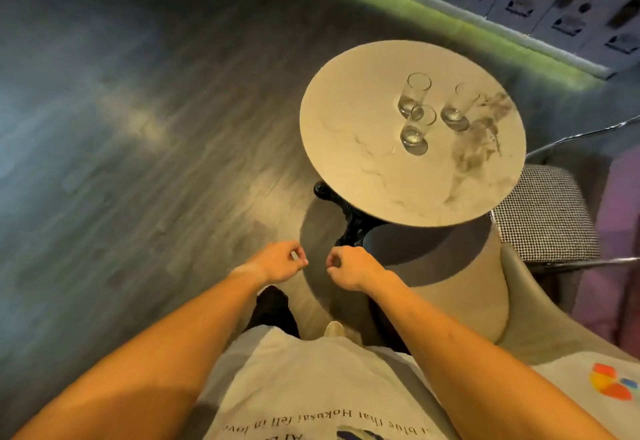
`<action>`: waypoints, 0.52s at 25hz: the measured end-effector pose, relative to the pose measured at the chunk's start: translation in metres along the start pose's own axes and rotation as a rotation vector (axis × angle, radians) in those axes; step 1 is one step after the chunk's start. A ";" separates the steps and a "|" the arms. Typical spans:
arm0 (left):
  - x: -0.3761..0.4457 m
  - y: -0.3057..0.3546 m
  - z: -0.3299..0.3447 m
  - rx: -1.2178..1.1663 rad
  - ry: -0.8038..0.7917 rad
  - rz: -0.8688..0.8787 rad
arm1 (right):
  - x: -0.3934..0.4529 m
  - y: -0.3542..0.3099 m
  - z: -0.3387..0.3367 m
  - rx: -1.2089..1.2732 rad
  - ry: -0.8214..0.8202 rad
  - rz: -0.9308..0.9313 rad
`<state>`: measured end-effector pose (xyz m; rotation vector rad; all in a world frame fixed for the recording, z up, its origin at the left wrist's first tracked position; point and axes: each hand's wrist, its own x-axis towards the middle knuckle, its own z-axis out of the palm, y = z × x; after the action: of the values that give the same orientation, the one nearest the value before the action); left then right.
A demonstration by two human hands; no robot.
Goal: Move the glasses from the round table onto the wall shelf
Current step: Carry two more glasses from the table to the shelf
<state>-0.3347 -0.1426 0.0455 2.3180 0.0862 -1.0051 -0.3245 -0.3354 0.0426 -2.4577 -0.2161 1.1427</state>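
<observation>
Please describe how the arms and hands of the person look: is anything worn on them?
Both forearms are bare, without sleeves. The left hand and right hand wear no gloves, and no rings or watch are visible. A paler band crosses the left wrist. The picture is somewhat blurred.

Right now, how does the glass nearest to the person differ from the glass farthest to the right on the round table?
The nearest glass looks shorter than the rightmost glass. The nearest glass stands on plain pale marble of the round table, while the rightmost glass stands beside the dark grey veining. Both are clear, empty, upright, and untouched by either hand.
</observation>
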 end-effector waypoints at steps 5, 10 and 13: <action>0.100 0.024 -0.095 0.170 -0.108 0.140 | 0.071 -0.028 -0.070 0.208 0.154 0.143; 0.166 0.068 -0.154 0.372 -0.202 0.291 | 0.094 -0.037 -0.125 0.457 0.309 0.349; 0.193 0.102 -0.162 0.430 -0.266 0.331 | 0.095 -0.021 -0.144 0.539 0.403 0.447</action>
<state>-0.0642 -0.1693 0.0506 2.4275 -0.6571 -1.2340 -0.1528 -0.3307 0.0682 -2.2141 0.6984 0.7004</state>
